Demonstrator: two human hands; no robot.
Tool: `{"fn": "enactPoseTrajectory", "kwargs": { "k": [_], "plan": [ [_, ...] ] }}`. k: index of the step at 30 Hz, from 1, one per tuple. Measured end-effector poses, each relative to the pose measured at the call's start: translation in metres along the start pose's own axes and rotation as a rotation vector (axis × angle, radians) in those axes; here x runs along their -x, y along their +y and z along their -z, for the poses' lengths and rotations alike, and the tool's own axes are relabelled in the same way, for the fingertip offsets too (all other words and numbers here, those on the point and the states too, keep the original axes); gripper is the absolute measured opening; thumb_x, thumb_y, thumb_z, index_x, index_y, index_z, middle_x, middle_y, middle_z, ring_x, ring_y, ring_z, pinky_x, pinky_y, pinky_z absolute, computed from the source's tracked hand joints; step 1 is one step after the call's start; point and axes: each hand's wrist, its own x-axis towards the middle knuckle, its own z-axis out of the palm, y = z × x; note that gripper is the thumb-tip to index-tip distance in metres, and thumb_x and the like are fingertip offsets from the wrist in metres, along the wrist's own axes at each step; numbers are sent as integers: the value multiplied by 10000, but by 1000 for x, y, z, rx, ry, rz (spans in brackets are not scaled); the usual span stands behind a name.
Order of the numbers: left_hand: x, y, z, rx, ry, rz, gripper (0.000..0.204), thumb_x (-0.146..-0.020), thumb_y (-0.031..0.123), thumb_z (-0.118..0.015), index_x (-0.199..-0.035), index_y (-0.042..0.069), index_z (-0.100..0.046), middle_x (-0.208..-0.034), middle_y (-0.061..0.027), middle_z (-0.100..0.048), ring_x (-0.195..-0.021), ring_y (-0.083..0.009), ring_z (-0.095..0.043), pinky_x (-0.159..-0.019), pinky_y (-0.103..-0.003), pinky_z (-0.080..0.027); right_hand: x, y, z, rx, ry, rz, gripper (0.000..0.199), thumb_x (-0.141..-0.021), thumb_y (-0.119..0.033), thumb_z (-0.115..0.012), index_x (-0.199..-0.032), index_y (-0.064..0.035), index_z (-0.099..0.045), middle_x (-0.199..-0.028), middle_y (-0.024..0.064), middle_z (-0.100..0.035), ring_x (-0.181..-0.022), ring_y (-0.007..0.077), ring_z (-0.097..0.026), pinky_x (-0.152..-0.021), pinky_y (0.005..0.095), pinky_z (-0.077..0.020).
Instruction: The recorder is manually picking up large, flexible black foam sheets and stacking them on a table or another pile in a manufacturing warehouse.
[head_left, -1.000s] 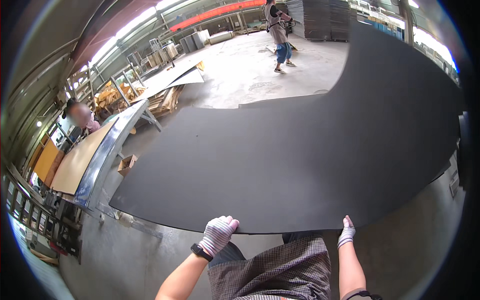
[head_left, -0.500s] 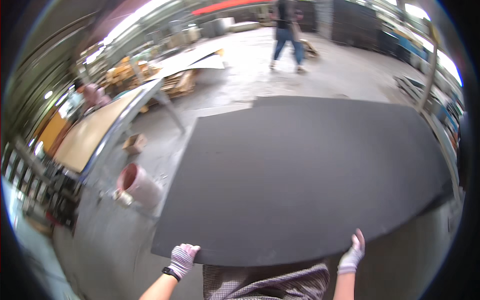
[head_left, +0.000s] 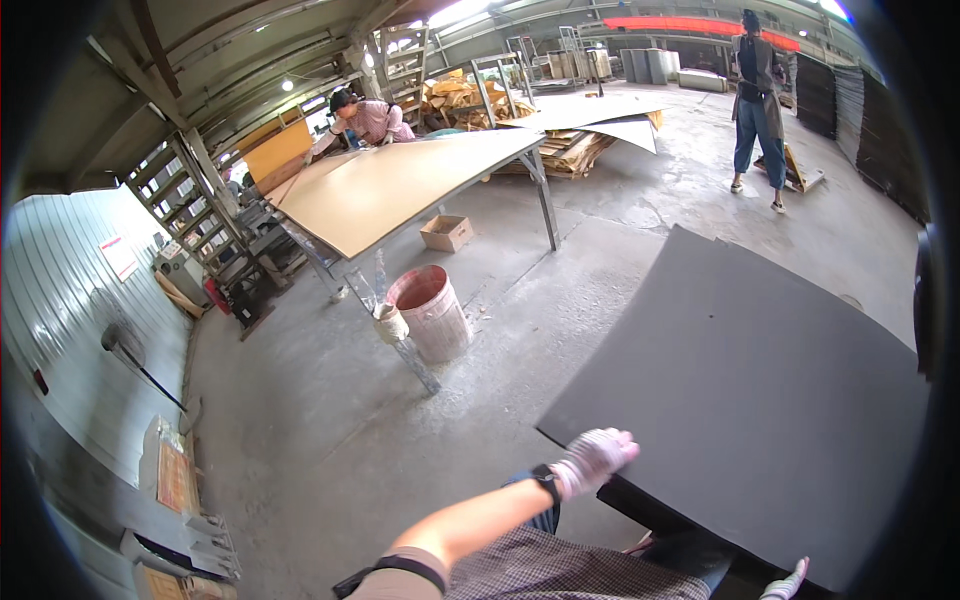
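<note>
A large, flat black sheet (head_left: 740, 400) fills the lower right, its left corner reaching toward the middle. My left hand (head_left: 597, 460), in a striped knit glove with a dark band at the wrist, is closed over the sheet's near edge close to that corner. My right hand (head_left: 787, 582), also gloved, shows only in part at the lower edge. One digit rests against the sheet's near edge, and the rest of that hand is hidden below or out of the picture. A checked apron (head_left: 570, 570) covers my front.
A long table (head_left: 400, 190) with a tan board stands ahead left, a person (head_left: 370, 120) leaning over it. Beside its leg are a pinkish bucket (head_left: 432, 315) and a cardboard box (head_left: 447, 233). Another person (head_left: 757, 110) stands far right near a pallet jack (head_left: 800, 175). Stacked sheets (head_left: 570, 150) lie behind.
The view has swung left, so the black sheet now sits lower and farther right. My left arm reaches across to the right, with its hand still at the sheet's edge. My right hand is now mostly cut off.
</note>
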Motion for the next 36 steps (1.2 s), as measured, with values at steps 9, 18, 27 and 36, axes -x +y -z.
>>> {"fn": "enactPoseTrajectory", "kwargs": {
  "k": [9,18,27,36],
  "plan": [
    [-26,70,-159,63,-236,72,117,-801,129,-598,-902,79,-566,-885,-103,-572,-847,-271,-605,-719,-365,-526,112,34,-41,678,-586,293,337,-866,-132,-683,-1134,54,-597,-1118,137,-632,-1025,208,-596,-948,333,-464],
    [132,-134,-137,1489,321,1106,504,-873,625,-545,-965,134,-613,-803,-14,-617,-744,-178,-583,-714,-388,-506,203,-14,8,1028,-617,1001,366,-880,-165,-637,-1204,1,-599,-1259,219,-575,-1205,376,-518,-1038,434,-397],
    [134,-358,101,1408,977,1097,896,-826,687,-554,-1453,87,-329,-1414,-119,-443,-1244,-275,-467,-1073,-437,-351,196,7,-4,1078,-615,1060,432,-787,-173,-612,-1188,-31,-538,-1213,211,-527,-1109,407,-502,-957,484,-401],
    [301,-195,-61,816,610,1595,774,-874,470,-663,-1362,-76,-415,-1388,-113,-479,-1253,-204,-447,-1098,-368,-315,214,-3,-14,1162,-546,1014,449,-744,-167,-669,-1170,-77,-557,-1202,170,-551,-1097,362,-520,-935,474,-416]
  ]
}}
